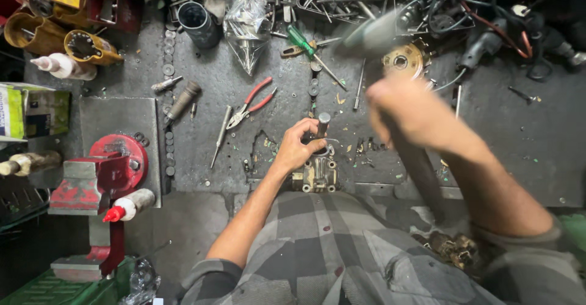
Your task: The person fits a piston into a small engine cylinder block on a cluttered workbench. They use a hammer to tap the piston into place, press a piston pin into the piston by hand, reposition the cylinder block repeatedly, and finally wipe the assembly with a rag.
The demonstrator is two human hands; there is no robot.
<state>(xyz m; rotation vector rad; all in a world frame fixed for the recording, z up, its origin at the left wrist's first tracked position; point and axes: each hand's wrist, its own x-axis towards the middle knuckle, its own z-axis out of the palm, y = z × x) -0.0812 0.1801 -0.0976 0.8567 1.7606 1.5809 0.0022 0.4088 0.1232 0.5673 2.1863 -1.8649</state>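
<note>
The left hand pinches a steel punch upright on the metal part just below its fingers. The right hand, blurred above it, grips a hammer. An off-centre blow could glance off and hit those fingers.

Between my fingers stands a short dark steel punch, upright, its flat top bare; its foot rests on a grimy cast-metal housing at the bench's near edge; my hammer is raised, blurred, head grey.
</note>
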